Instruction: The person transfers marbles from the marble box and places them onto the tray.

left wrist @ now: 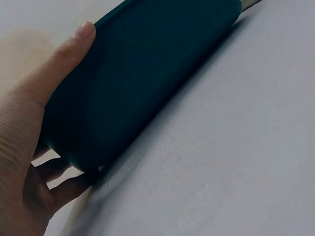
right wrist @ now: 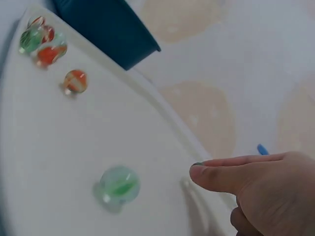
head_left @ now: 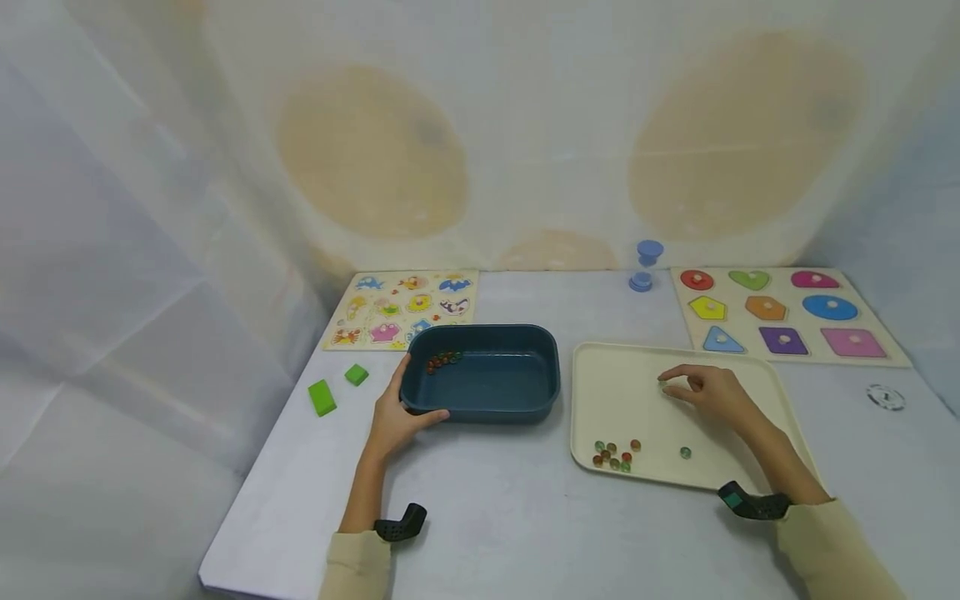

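"Over the far half of the cream tray (head_left: 607, 392), what is that right hand (head_left: 712, 393) doing?"

"Pinching a glass marble (head_left: 662, 383) between thumb and forefinger, raised above the tray floor. Only a greenish sliver shows between the fingertips"

"And beneath it?"

"A lone green-swirled marble (right wrist: 119, 185) sits apart on the tray, nearer the front edge. A loose cluster of red, orange and green marbles (head_left: 606, 455) lies in the near left corner"

"Where is the left hand (head_left: 392, 423)?"

"Gripping the dark teal rectangular bin (head_left: 517, 415) at its near left corner, thumb along the near wall, the other fingers round the left end. The bin stands just left of the tray, and inside it reddish and green marbles (head_left: 443, 359) gather at the left end"

"What lies farther out?"

"Behind the bin, an animal puzzle board (head_left: 397, 310); left of it, two green blocks (head_left: 322, 397). Beyond the tray's far right corner, a knobbed shape puzzle board (head_left: 783, 315), with a small blue object (head_left: 641, 282) to its left, too small to identify. On the far right of the white tabletop (head_left: 525, 517) is a black-and-white round chip (head_left: 886, 397)"
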The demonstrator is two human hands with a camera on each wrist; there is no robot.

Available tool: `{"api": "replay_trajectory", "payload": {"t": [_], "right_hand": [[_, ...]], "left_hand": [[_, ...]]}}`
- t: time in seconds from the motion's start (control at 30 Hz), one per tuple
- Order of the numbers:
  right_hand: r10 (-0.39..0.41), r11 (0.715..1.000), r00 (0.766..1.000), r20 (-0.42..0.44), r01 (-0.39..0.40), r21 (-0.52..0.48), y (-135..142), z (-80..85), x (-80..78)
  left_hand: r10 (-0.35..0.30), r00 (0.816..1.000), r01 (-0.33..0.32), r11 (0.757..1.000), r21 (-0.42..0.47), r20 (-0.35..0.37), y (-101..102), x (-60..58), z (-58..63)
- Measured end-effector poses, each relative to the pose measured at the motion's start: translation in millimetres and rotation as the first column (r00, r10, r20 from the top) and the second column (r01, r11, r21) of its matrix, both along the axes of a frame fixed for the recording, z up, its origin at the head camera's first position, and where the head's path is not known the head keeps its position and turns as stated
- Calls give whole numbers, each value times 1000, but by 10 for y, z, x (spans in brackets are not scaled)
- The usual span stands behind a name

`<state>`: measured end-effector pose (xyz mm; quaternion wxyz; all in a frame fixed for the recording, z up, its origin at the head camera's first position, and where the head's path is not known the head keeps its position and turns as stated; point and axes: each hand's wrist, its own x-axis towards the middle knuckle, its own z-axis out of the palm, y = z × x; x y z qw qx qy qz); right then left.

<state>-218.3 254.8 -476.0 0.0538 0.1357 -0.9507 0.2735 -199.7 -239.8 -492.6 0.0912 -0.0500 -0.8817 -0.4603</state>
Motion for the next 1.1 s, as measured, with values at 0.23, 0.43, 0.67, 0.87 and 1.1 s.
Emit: {"api": "replay_trajectory", "payload": {"t": [0.23,0.43,0.67,0.87,1.1], "right_hand": [[-16,1000,1000,-14,16,-7,-10,-12,20],[63,993,995,-84,-71,-99,-474,284,-178],[248,952,961,-121,-265,-153,-1442,609,-531],[380,908,919,-102,-392,-150,-2235,657,-794],[432,900,902,12,-431,-63,-2801,495,-998]], "left_hand": [[1,1000,-1,1000,2,0,-1,-7,-17],[-3,1000,3,1000,12,-5,4,6,10],[-6,1000,6,1000,0,-4,-4,2,-9],[-20,1000,20,1000,22,-6,-12,2,-10],[-32,999,33,999,23,-16,-12,-7,-12]]}}
